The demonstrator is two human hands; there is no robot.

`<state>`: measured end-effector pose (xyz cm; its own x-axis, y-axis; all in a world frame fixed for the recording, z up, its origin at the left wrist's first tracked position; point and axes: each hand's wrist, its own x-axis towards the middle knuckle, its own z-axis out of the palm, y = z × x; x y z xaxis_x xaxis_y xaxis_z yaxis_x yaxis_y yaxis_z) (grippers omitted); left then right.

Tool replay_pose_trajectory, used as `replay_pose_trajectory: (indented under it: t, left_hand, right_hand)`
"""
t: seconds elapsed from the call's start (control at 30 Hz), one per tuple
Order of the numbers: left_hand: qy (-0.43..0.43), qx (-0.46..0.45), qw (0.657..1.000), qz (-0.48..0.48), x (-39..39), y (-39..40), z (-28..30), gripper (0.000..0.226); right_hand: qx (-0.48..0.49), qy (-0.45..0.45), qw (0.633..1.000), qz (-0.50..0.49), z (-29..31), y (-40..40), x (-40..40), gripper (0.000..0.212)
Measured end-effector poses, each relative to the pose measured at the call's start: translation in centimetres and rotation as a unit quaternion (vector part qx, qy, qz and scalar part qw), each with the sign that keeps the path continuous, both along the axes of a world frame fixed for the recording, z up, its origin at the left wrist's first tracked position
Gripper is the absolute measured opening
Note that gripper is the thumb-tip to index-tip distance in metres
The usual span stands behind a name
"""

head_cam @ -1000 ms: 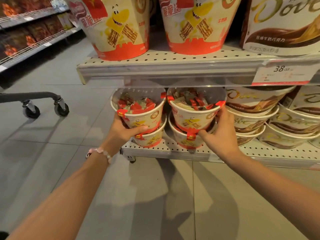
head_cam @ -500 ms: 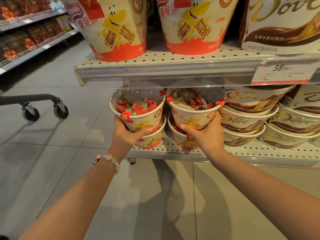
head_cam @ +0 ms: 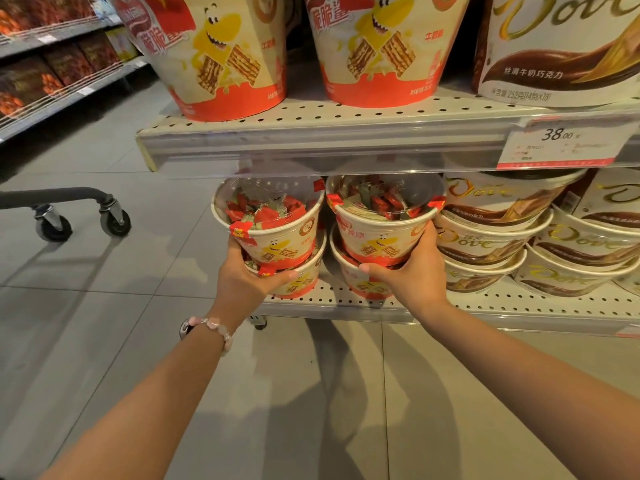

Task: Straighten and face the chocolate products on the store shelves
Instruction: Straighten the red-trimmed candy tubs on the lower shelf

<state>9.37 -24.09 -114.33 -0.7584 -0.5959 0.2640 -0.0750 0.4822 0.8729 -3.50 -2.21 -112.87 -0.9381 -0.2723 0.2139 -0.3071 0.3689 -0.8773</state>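
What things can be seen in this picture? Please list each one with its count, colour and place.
wafer tubs: four, cream and red, lower shelf, two stacks
big wafer buckets: two, cream and red, upper shelf
Dove tubs: several, white and brown, lower shelf right
Dove bucket: one, upper shelf right
price tag: one, white, shelf edge
cart wheels: two, grey, floor left
left hand: grips left stack
right hand: grips right stack
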Motion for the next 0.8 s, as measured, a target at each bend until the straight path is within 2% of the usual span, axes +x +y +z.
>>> replay_pose_trajectory:
  t: [0.2, 0.37, 0.6, 0.8]
  left_hand:
    - [-0.009, -0.016, 1.000, 0.019, 0.1, -0.1, -0.1, 0.086]
    - [-0.020, 0.010, 1.000, 0.011, 0.0, 0.1, 0.0, 0.089]
    - [-0.037, 0.056, 0.994, 0.091, 0.0, 0.8, 1.1, 0.085]
    - [-0.058, 0.059, 0.982, 0.170, 2.8, 2.5, 4.7, 0.099]
  right_hand:
    - [0.004, -0.018, 1.000, 0.025, 0.2, 0.1, -0.6, 0.108]
    - [0.013, -0.034, 0.999, 0.024, 0.4, -0.1, -0.5, 0.107]
    - [0.042, -0.009, 0.999, -0.005, 1.5, 0.9, 0.6, 0.090]
    - [-0.044, -0.005, 0.999, 0.001, 3.6, 3.9, 5.3, 0.072]
